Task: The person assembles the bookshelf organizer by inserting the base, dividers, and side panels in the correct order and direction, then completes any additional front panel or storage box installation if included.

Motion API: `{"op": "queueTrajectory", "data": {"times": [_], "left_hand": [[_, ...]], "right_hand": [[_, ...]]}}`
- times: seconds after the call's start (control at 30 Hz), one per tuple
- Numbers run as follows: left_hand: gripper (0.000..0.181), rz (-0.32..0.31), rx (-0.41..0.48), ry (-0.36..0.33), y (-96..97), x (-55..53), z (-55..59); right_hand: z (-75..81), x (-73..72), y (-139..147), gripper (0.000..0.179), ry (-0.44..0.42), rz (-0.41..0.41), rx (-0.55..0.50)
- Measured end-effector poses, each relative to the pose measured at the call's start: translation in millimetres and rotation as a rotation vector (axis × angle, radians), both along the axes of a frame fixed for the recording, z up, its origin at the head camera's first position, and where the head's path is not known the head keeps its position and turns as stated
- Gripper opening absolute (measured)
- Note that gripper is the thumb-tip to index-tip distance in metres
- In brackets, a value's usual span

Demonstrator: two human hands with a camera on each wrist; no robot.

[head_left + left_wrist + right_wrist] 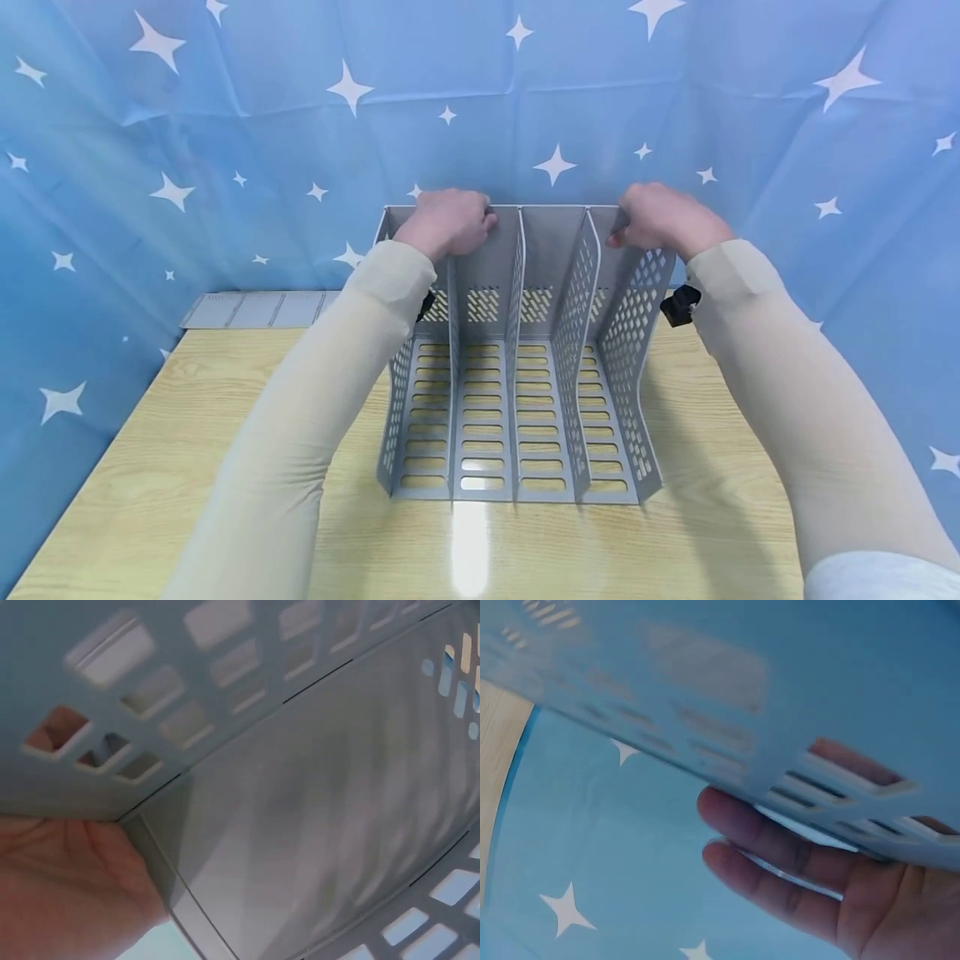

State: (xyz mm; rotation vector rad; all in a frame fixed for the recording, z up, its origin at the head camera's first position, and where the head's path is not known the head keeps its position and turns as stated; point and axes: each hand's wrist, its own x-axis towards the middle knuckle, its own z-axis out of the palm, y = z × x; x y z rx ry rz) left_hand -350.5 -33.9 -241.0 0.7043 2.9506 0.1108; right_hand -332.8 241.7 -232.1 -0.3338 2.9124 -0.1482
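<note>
A grey plastic file organizer (483, 417) with several upright perforated dividers and a slotted base stands in the middle of the table. My left hand (453, 221) grips the top edge of its back panel, toward the left side. At the right end of that same edge, my right hand (667, 218) holds the panel with the thumb in front. In the left wrist view, the left hand (71, 889) bends over the edge beside a divider. Fingers of the right hand (817, 892) reach along the back of the panel in the right wrist view.
A flat grey segmented panel (258, 309) lies at the table's back left edge. Behind the wooden table (187, 467) hangs a blue curtain (450, 50) with white stars, close to the organizer's back. It also runs along both sides.
</note>
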Motion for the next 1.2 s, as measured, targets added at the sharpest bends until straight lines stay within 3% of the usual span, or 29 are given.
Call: {"op": "queueTrajectory", "data": {"times": [0.27,0.4,0.47,0.6,0.77,0.87,1.03,1.2], "left_hand": [[0.044,-0.014,0.038,-0.075,-4.2,3.1,4.8],[0.054,-0.045,0.082,-0.128,-14.1,0.1,7.5],[0.057,-0.052,0.097,-0.146,-23.3,-1.5,9.6],[0.062,-0.04,0.128,-0.184,-51.7,-2.1,14.7],[0.053,-0.012,0.188,-0.157,-92.4,3.4,14.0],[0.051,-0.001,0.233,-0.145,-108.6,9.0,6.3],[0.068,0.066,0.313,-0.179,-118.6,19.1,-14.5],[0.068,0.127,0.475,-0.133,-115.5,27.4,-40.1]], "right_hand": [[-5.8,-0.2,2,0.033,0.035,-0.02,-0.071],[-9.2,-4.5,5,0.05,0.016,-0.016,-0.108],[-10.0,-4.6,8,0.052,0.015,0.003,-0.118],[-9.5,-0.4,17,0.031,0.055,0.047,-0.165],[-6.7,8.3,25,0.026,0.091,0.08,-0.188],[-6.8,15.4,26,0.036,0.083,0.073,-0.19],[-12.6,25.2,28,0.062,0.061,0.025,-0.232],[-26.1,31.3,24,0.059,0.135,0.012,-0.293]]}}
